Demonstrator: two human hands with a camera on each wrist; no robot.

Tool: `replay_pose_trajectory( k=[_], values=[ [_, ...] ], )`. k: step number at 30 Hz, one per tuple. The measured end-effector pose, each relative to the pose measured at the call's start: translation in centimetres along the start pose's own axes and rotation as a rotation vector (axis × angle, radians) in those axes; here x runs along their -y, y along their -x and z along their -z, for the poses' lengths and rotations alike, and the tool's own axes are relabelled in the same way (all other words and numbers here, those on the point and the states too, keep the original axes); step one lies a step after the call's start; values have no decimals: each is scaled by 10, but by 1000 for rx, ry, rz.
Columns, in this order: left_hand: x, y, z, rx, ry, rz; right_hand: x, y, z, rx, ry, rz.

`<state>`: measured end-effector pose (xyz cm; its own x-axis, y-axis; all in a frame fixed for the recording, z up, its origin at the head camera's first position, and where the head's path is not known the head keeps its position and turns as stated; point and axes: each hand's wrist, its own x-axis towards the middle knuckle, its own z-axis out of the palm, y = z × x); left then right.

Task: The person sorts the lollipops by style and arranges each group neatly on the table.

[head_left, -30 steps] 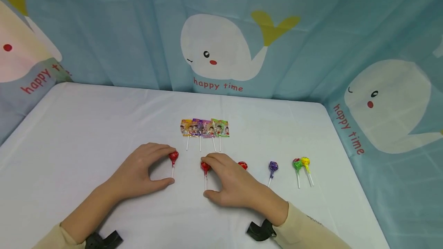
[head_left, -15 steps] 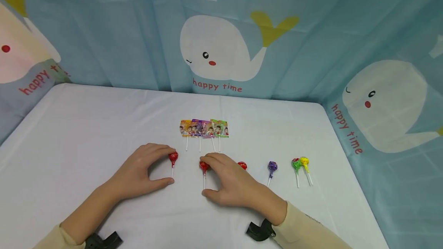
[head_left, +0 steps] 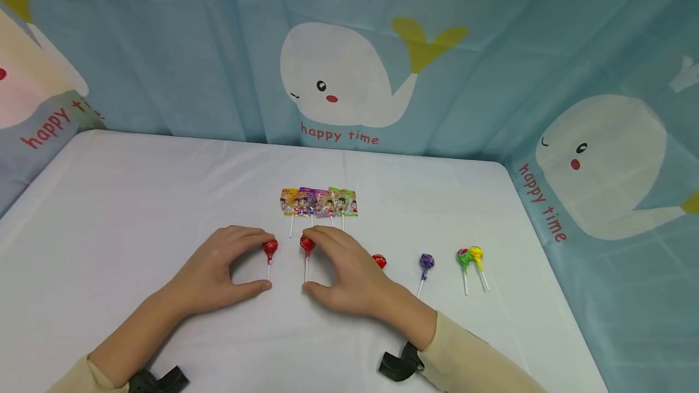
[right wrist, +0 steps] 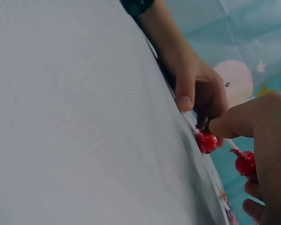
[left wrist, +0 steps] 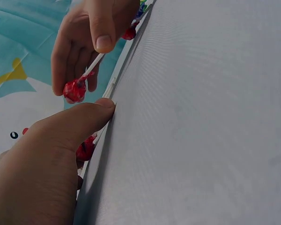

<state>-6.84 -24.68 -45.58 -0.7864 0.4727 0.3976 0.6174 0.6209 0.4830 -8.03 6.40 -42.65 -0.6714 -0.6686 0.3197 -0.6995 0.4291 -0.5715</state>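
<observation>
On the left, my left hand [head_left: 218,268] holds a red lollipop [head_left: 270,248] lengthwise, fingertips at the candy and thumb at the stick's lower end. That lollipop lies at the white tabletop. My right hand [head_left: 352,272] grips a second red lollipop [head_left: 307,244] the same way, a short gap to the right. The left wrist view shows this second lollipop [left wrist: 75,90] raised off the cloth, its stick under the right thumb. A third red lollipop [head_left: 379,261] sits behind the right hand, its stick hidden.
A purple lollipop [head_left: 426,262] lies farther right, past it a green one [head_left: 464,257] and a yellow one [head_left: 477,254] side by side. Several flat wrapped lollipops [head_left: 319,202] overlap in a row behind the hands. A blue whale-print curtain [head_left: 218,65] borders the table [head_left: 164,187].
My right hand has carried its red lollipop up and to the left, nearer the left hand's one. The left hand keeps its place, while the head view shifts slightly.
</observation>
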Motion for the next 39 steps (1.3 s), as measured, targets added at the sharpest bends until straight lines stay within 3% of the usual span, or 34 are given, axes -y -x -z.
replay_pose_trajectory(
  k=[10, 23, 32, 39],
  values=[
    [1, -1, 1, -1, -1, -40, -1, -12, -11, 16, 11, 3],
    [-1, -2, 3, 6, -8, -39, 7, -24, -22, 73, 95, -26],
    [1, -1, 2, 5, 0, -41, 6, -28, -27, 69, 124, -6],
    [2, -1, 1, 5, 7, -42, 7, -28, -26, 115, 148, -54]
  ],
)
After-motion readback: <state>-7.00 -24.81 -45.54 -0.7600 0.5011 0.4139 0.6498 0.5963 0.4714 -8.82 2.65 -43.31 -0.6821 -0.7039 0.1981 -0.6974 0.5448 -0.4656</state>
